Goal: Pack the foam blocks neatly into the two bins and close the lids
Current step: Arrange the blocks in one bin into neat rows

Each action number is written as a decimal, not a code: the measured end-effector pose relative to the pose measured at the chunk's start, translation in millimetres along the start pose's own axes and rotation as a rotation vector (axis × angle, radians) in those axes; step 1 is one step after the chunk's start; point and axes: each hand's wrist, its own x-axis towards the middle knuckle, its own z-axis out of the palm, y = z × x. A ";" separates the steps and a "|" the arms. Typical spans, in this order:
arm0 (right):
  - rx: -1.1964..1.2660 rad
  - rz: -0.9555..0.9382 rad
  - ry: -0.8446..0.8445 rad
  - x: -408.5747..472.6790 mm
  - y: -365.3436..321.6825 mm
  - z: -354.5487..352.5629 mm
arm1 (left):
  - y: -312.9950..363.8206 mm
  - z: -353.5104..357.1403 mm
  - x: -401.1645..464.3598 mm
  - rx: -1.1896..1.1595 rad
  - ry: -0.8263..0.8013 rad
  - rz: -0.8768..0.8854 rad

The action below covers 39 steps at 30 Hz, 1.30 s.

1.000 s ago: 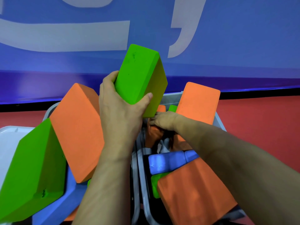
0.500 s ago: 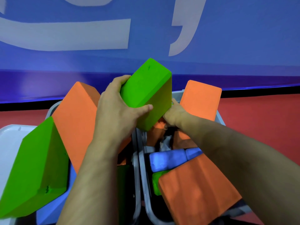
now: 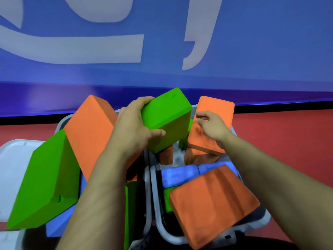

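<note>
So closest to the camera there was a big orange foam block (image 3: 214, 204) lying tilted across the near end of the right bin (image 3: 158, 217), half hanging over the rim, with two blue blocks (image 3: 178, 175) and a bit of a green one (image 3: 167, 199) wedged underneath it. On the other side a large green block (image 3: 46, 183) leaned out over the left bin (image 3: 61, 123) with a tall orange block (image 3: 90, 134) propped against it, both sticking way up, so nothing was neat over there. A white lid (image 3: 12, 165) sat off to the far left, so no lids were on. Further in, the left hand (image 3: 133, 130) had its fingers and thumb wrapped round a green foam block (image 3: 167, 120), holding it tilted above the gap where the two bins met, over the far end of the right one. The right hand (image 3: 210, 125) was loose, fingers spread and holding nothing, right at the face of an upright orange block (image 3: 216, 109) at the back of the right bin; I couldn't really tell if it was touching. Behind all that was red floor (image 3: 288, 141) and a blue banner wall (image 3: 252, 51). My read: mid-packing, fitting the green one into the right bin. Next move probably needs the right hand to push that upright orange block aside to open a slot, then turn the green one square so it drops in flat instead of jamming
</note>
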 end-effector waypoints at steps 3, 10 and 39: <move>0.461 0.222 -0.068 -48.2 -21.4 0.1 | 7.4 13.4 -2.3 0.022 -0.081 0.007; 0.390 0.314 -0.077 -67.0 -28.7 -2.2 | 10.3 20.2 -3.0 0.076 -0.134 0.005; 0.307 0.606 0.579 -36.3 125.5 -81.2 | 21.5 53.4 -3.4 0.176 -0.221 -0.046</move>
